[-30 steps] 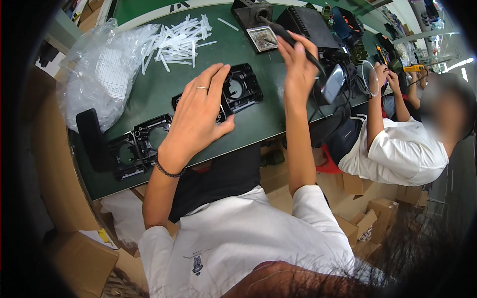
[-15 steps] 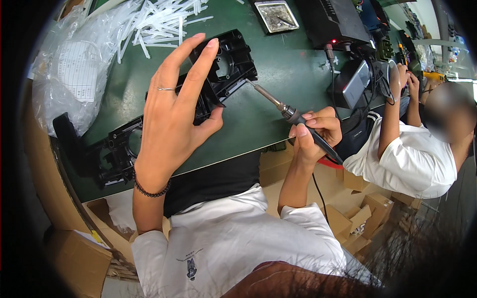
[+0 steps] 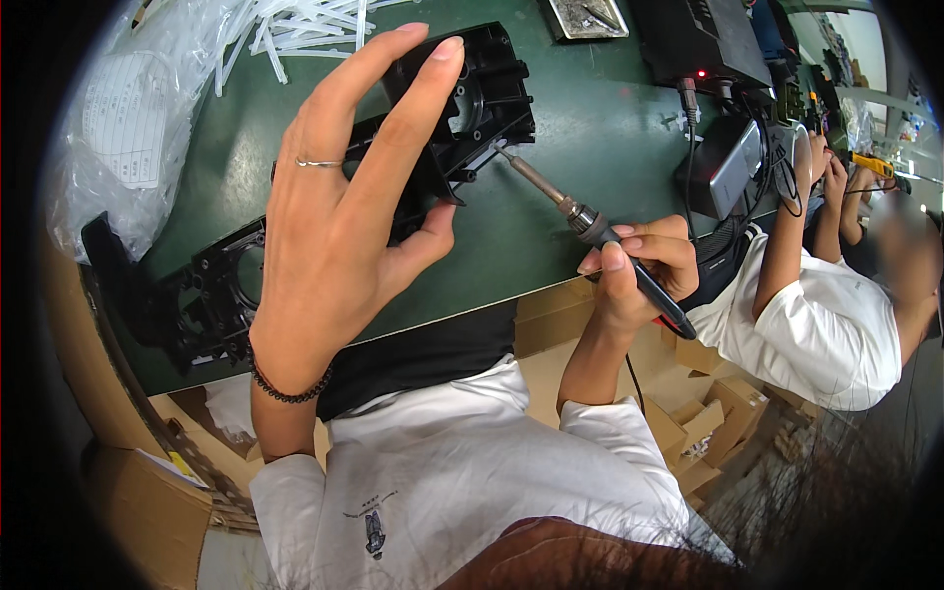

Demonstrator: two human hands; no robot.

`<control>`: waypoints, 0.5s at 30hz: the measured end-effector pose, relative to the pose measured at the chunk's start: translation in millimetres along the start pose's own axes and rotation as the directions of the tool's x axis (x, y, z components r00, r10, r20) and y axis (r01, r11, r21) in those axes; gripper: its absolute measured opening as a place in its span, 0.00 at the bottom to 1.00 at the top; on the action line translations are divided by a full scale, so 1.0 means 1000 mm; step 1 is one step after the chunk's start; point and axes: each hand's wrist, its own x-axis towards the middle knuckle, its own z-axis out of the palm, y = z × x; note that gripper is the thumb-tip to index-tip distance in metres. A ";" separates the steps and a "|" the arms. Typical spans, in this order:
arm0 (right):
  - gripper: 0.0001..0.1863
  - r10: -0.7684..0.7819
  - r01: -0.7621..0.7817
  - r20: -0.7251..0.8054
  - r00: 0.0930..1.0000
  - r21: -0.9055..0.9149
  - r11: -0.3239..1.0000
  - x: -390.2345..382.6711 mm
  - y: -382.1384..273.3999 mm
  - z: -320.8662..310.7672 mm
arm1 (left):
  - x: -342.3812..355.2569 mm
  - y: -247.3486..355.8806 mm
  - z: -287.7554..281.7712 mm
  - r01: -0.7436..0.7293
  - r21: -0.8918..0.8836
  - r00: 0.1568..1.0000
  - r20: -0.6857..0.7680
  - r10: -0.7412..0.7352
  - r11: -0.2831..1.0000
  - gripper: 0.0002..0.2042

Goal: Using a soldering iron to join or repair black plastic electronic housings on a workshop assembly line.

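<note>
My left hand [image 3: 339, 197] is spread over a long black plastic housing [image 3: 497, 79], gripping it with the thumb at the near edge and the fingers across its top. Part of the housing is hidden under the palm; its other end, with a round opening, shows to the left of my wrist. In my right hand [image 3: 649, 261] is a soldering iron [image 3: 587, 220], held like a pen. Its tip meets or nearly meets a small pale strip [image 3: 482, 157] on the housing's near edge; actual contact cannot be made out.
White plastic tubes [image 3: 305, 29] and a clear bag [image 3: 128, 128] lie at the far left of the green table [image 3: 580, 118]. A metal tray [image 3: 588, 18] and a black power unit [image 3: 703, 44] with a red light stand far right. A co-worker [image 3: 826, 324] sits at the right; cardboard boxes [image 3: 713, 423] stand below.
The view has shifted slightly, so the tray and power unit appear further up and right. The left hand still grips the housing, and the iron's tip remains by the pale strip.
</note>
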 end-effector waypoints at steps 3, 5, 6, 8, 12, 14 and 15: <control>0.11 -0.016 0.017 0.012 1.000 -0.003 1.000 0.001 0.001 -0.001 | 0.001 0.000 0.003 -0.008 -0.011 1.000 -0.015 0.008 1.000 0.46; 0.11 -0.030 0.030 0.019 0.999 -0.008 1.000 0.001 0.002 -0.001 | 0.004 -0.002 0.009 -0.123 -0.105 0.988 -0.112 0.111 0.987 0.46; 0.11 -0.035 0.035 0.019 0.999 -0.009 0.999 0.001 0.002 -0.001 | 0.004 -0.002 0.010 -0.187 -0.144 0.972 -0.171 0.162 0.972 0.46; 0.11 -0.039 0.039 0.020 0.999 -0.009 0.999 0.000 0.002 -0.001 | 0.005 -0.004 0.013 -0.260 -0.174 0.949 -0.229 0.217 0.950 0.46; 0.11 -0.012 0.012 0.023 1.000 0.004 1.000 0.001 0.000 -0.001 | 0.003 -0.005 0.013 -0.267 -0.164 0.947 -0.225 0.227 0.950 0.46; 0.11 -0.004 0.004 0.022 1.000 0.007 1.000 0.000 -0.001 -0.001 | 0.003 -0.005 0.013 -0.268 -0.162 0.947 -0.226 0.228 0.950 0.46; 0.11 -0.001 0.000 0.019 1.000 0.013 1.000 0.000 -0.001 -0.001 | 0.003 -0.005 0.013 -0.268 -0.161 0.947 -0.227 0.228 0.950 0.46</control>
